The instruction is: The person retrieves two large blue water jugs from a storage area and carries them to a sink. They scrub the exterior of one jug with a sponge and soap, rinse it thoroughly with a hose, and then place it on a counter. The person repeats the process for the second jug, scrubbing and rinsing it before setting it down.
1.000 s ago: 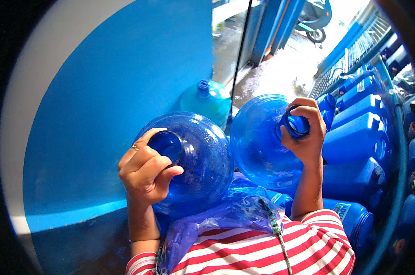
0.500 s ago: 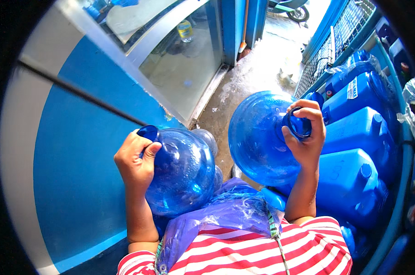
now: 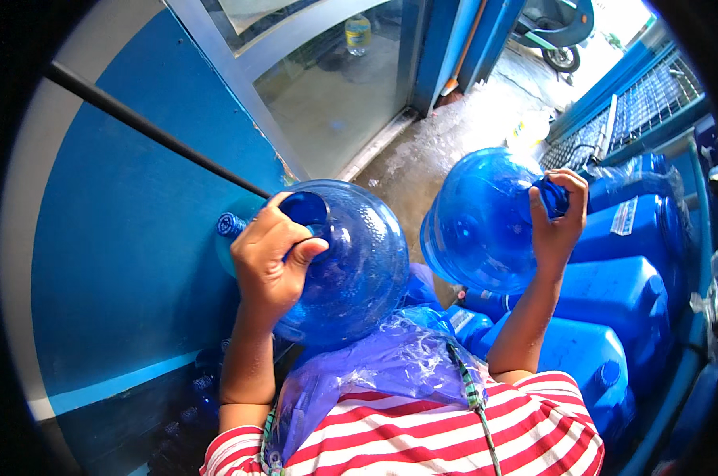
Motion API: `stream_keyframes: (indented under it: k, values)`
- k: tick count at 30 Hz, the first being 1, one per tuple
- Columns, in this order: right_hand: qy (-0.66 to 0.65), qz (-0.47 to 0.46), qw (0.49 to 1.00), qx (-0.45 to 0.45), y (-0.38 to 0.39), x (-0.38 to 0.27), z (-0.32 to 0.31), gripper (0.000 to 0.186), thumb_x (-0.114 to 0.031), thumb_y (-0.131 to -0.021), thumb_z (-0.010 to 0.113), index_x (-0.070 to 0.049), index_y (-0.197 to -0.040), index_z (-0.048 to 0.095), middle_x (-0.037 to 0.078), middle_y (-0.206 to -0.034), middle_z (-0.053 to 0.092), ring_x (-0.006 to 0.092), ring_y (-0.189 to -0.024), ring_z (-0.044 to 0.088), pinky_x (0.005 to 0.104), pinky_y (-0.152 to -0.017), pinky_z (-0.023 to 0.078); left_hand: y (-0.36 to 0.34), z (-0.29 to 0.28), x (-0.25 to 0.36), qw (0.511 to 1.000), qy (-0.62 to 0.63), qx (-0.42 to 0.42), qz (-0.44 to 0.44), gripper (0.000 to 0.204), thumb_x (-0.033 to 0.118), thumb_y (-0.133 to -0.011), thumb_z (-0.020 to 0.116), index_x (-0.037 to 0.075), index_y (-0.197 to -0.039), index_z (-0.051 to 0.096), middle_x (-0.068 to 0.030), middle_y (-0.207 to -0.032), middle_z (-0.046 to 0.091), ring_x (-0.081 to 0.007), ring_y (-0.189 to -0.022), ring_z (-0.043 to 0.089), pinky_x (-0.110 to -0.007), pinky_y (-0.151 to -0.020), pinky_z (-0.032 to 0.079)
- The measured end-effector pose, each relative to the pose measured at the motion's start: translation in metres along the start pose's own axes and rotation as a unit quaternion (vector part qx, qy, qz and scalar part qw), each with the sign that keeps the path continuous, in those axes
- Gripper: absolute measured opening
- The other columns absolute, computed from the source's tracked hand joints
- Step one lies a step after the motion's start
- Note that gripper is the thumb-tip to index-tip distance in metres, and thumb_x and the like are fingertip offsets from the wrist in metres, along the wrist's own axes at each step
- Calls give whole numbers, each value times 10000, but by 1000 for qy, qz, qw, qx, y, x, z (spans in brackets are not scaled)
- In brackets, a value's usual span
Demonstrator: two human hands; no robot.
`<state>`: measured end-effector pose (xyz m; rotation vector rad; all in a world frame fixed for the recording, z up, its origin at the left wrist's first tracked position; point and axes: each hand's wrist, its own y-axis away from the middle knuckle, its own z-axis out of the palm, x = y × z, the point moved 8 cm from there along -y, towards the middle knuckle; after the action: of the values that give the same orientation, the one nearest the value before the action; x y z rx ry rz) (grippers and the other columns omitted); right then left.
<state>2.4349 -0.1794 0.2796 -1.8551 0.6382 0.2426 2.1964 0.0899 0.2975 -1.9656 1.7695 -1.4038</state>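
Grips one translucent blue water jug [image 3: 355, 270], just right of the curled left hand [image 3: 271, 258], by its neck; holds a second jug [image 3: 478, 226], just left of the curled right hand [image 3: 563, 228], likewise. Apparently has both lifted, with neither set down.

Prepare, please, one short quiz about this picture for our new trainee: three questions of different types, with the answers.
1. True or false: the left hand grips one blue jug and the right hand grips a second blue jug.
2. Which vehicle is partly visible outside, at the top right?
3. Fill in: the shirt has white and ____ stripes.

Key: 1. True. 2. A motorbike or scooter. 3. Red.
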Motion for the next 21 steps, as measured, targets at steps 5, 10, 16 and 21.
stream_keyframes:
  k: [5,10,16,21]
  values:
    - [-36,110,993,14,-21,69,-1,330,-22,-736,707,-48,-1031,560,84,-963,586,187,-918,589,307,-857,467,-49,59,-21,999,12,-33,-14,283,224,-805,764,0,-722,612,-160,-782,615,-327,-907,664,-377,-858,489]
    - [-66,115,990,51,-47,134,1,339,-18,-713,690,-41,-1023,553,95,-966,576,191,-916,590,304,-852,469,-146,128,-50,998,-3,-62,28,261,187,-796,776,-8,-729,617,-101,-698,570,-308,-896,658,-415,-906,483]
    - [-7,101,995,8,-95,174,32,366,17,-652,745,-76,-962,571,125,-956,572,281,-955,608,378,-840,504,-255,168,-74,996,8,-51,66,254,194,-769,792,6,-743,624,-121,-729,593,-323,-829,660,-433,-913,495]
    - [41,86,995,-36,-137,210,61,394,14,-668,741,-76,-1029,609,142,-1039,599,309,-975,618,384,-853,512,-320,194,-107,997,10,0,77,301,269,-833,747,15,-749,610,-135,-788,636,-324,-960,675,-369,-834,505]
